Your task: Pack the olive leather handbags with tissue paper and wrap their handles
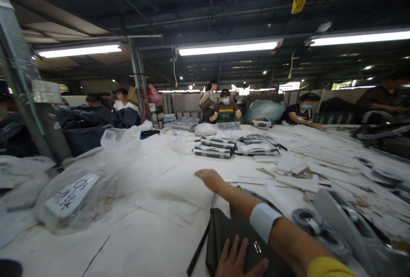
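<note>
The left hand (pixel 233 262) lies nearest, fingers spread open on a dark bag (pixel 221 230) at the near side of the white table (pixel 137 247). The right arm crosses above it, its right hand (pixel 210 179) beyond the bag; whether those fingers grip anything, I cannot tell. 2 coiled bundles (pixel 306 221) sit right of the bag, beside a grey object (pixel 339 213)

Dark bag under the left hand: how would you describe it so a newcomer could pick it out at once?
Start with the big white table and look to its near edge, right of centre. There lies the dark bag, under the left hand. A small shiny metal fitting sets it apart from the wrapped bundles farther back.
</note>
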Demonstrator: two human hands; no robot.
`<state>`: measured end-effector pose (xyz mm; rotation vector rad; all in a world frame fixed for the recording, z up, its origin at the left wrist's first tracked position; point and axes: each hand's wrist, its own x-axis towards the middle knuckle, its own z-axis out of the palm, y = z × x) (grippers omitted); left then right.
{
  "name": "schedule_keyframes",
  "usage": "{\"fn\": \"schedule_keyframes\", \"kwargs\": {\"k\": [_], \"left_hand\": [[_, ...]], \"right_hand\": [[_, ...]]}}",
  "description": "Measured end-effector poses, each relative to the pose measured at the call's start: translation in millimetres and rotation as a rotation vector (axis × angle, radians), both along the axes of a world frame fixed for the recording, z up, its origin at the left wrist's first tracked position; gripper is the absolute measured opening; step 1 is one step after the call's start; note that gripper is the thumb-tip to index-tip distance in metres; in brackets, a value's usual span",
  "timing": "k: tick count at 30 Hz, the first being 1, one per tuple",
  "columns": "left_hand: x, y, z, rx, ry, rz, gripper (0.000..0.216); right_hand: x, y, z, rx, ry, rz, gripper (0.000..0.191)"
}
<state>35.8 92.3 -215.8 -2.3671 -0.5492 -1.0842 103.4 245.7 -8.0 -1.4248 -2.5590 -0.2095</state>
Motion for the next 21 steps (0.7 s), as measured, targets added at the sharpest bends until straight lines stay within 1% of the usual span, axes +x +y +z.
{"fn": "schedule_keyframes", "kwargs": {"k": [1, 2, 3, 4, 6, 7, 9, 11, 13, 15, 17, 20, 21], "left_hand": [[-4.2, -7.0, 10.4, -0.089, 0.071, -0.035, 0.07], [-9.3, -14.6, 22.5, -0.24, 0.157, -0.055, 0.08], [-14.8, -21.9, 35.1, -0.362, 0.193, -0.065, 0.083], [-19.7, -28.0, 47.1, -0.463, 0.22, -0.069, 0.082], [-26.1, -35.3, 66.0, -0.594, 0.255, -0.076, 0.08], [-27.3, -37.0, 72.1, -0.631, 0.277, -0.079, 0.079], [-27.1, -38.5, 78.7, -0.657, 0.287, -0.077, 0.077], [-25.9, -39.7, 81.4, -0.655, 0.283, -0.076, 0.077], [-25.4, -41.3, 83.3, -0.659, 0.282, -0.075, 0.078], [-25.9, -43.0, 85.5, -0.674, 0.289, -0.069, 0.076], [-26.5, -44.6, 87.6, -0.682, 0.3, -0.058, 0.071], [-27.0, -46.2, 89.7, -0.68, 0.314, -0.046, 0.066], [-27.0, -46.6, 89.8, -0.684, 0.32, -0.041, 0.066]], "right_hand": [[16.0, -10.3, 13.0, 0.006, 0.016, 0.0, 0.039], [33.7, -23.0, 24.3, 0.006, 0.035, -0.007, 0.043], [52.7, -38.3, 33.4, -0.002, 0.052, -0.016, 0.045], [72.3, -56.2, 39.9, -0.016, 0.068, -0.03, 0.047], [110.0, -98.7, 45.0, -0.005, 0.085, -0.042, 0.046], [126.6, -122.5, 44.1, 0.0, 0.091, -0.041, 0.045], [152.2, -171.2, 36.7, -0.031, 0.097, -0.067, 0.042], [166.1, -213.4, 24.8, -0.109, 0.108, -0.093, 0.04], [169.3, -240.0, 12.1, -0.221, 0.11, -0.079, 0.036], [164.7, -246.7, 1.6, -0.336, 0.086, -0.04, 0.035], [156.0, -236.0, -5.9, -0.396, 0.038, -0.065, 0.038], [144.7, -206.2, -16.1, -0.336, -0.006, -0.213, 0.05], [143.2, -197.7, -20.6, -0.302, -0.007, -0.221, 0.049]]}}
